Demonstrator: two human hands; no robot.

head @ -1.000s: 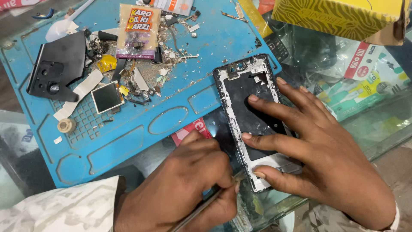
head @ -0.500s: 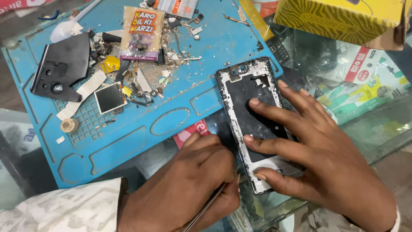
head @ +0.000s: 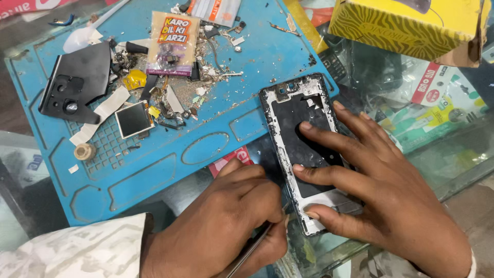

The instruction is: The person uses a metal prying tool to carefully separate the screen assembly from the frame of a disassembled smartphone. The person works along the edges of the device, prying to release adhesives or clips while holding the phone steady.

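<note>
Blue mat (head: 170, 154): beige sachet (head: 172, 44) top; left hand (head: 226, 226) grips tool (head: 252, 249), right hand (head: 381, 190) flat on phone frame (head: 303, 128).

Stripped black phone frame (head: 309, 149) lies flat, half on blue mat's edge (head: 154, 175)

A glass counter (head: 458, 170) carries a blue work mat (head: 170, 164) and yellow box (head: 406, 25).

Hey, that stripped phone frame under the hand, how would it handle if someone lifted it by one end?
The thin, hollowed-out black phone frame would likely feel light and flex slightly. Its chipped edges look brittle. Resting on the smooth glass counter, it would probably slide if the right hand let go.
</note>
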